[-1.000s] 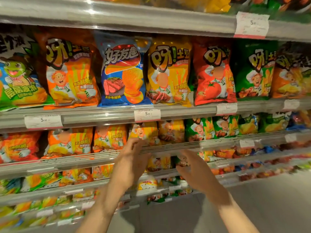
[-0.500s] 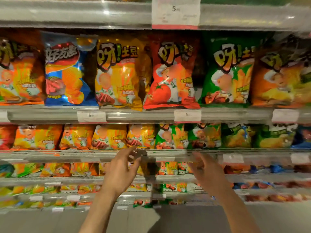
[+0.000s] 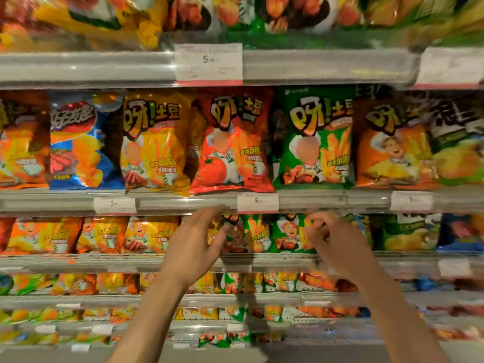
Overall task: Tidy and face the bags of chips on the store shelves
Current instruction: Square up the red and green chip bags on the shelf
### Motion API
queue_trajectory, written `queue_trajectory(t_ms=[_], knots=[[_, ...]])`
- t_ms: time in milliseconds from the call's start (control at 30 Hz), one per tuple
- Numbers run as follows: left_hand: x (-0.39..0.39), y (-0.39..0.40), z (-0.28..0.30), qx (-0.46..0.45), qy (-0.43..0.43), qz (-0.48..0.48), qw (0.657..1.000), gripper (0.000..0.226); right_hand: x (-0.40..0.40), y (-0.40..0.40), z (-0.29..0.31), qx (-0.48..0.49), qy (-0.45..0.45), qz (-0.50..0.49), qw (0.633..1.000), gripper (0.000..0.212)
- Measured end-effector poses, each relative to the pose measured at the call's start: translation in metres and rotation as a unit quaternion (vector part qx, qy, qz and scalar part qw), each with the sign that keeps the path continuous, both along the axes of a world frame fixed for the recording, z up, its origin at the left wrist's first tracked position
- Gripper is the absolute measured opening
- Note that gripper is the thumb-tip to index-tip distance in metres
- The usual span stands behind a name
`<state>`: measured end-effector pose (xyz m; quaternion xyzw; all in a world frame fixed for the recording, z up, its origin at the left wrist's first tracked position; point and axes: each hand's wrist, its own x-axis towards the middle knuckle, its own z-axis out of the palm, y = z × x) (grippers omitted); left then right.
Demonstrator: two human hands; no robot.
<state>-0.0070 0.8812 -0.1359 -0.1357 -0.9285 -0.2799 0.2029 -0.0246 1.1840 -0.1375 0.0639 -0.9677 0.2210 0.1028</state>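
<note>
Both hands hold nothing: left hand spread, right hand loosely curled, just below the red chip bag.

Shelf rails are running across the view in stacked tiers. On the upper full tier, large chip bags are standing side by side: a tomato-print bag is sitting at centre, a bag is standing to its left and another to its right. A price tag is hanging on the rail just below the tomato-print bag. On the tier beneath, smaller bags are standing in a row. The left hand and right hand are hovering in front of this row, apart from each other, the left one below the central bag.
</note>
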Motion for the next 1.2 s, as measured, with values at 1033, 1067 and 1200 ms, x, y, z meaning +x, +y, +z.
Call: queue_trajectory(t_ms=[1033,1067,1200], knots=[[-0.051,0.001,0.013,-0.057,0.083,-0.080,0.992,0.038,-0.062,-0.101,0.119,-0.146,0.009,0.143,0.979,0.078],[-0.050,0.001,0.014,-0.053,0.079,-0.081,0.992,0.038,-0.068,-0.104,0.123,-0.156,-0.007,0.156,0.975,0.082],[-0.048,0.000,0.015,-0.045,0.073,-0.085,0.993,0.039,-0.085,-0.107,0.125,-0.196,-0.049,0.179,0.963,0.093]])
